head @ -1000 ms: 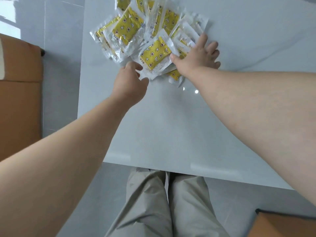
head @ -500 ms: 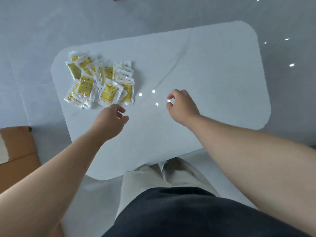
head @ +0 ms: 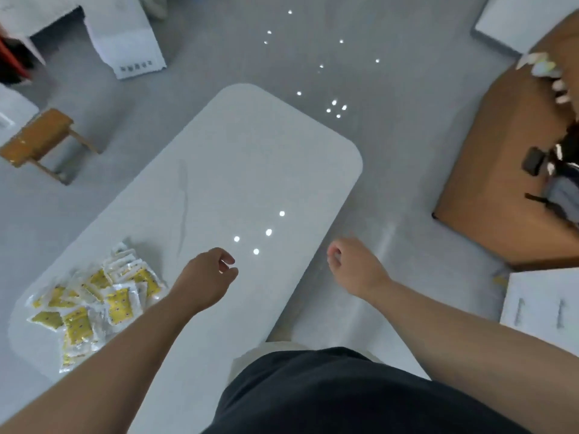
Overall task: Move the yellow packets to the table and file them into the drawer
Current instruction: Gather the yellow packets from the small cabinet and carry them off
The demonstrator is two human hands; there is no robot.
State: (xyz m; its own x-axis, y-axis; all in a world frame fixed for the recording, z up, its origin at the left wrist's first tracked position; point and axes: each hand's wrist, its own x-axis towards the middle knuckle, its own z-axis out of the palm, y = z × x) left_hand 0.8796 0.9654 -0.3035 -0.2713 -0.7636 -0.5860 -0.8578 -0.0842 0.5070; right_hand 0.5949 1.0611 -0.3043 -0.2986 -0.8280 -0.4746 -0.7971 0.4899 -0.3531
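Note:
A heap of several yellow packets (head: pixel 94 303) in clear wrappers lies at the near left end of the white table (head: pixel 250 170). My left hand (head: pixel 206 280) hovers over the table to the right of the heap, fingers loosely curled and holding nothing. My right hand (head: pixel 354 264) hangs past the table's right edge above the floor, fingers loosely curled, also holding nothing. A white drawer unit (head: pixel 542 311) with two slim handles stands at the right edge. More packets (head: pixel 542 67) show blurred on the brown surface at the far right.
A brown wooden surface (head: pixel 501 170) with dark items (head: pixel 560 170) fills the right side. A small wooden stool (head: pixel 40 142) stands at the left on the grey floor. A white bag (head: pixel 125 36) and white furniture sit at the top left.
Both hands have left the packet heap and pulled away to the right. The view has swung right, so the heap now sits at the lower left and the drawer unit has come into sight.

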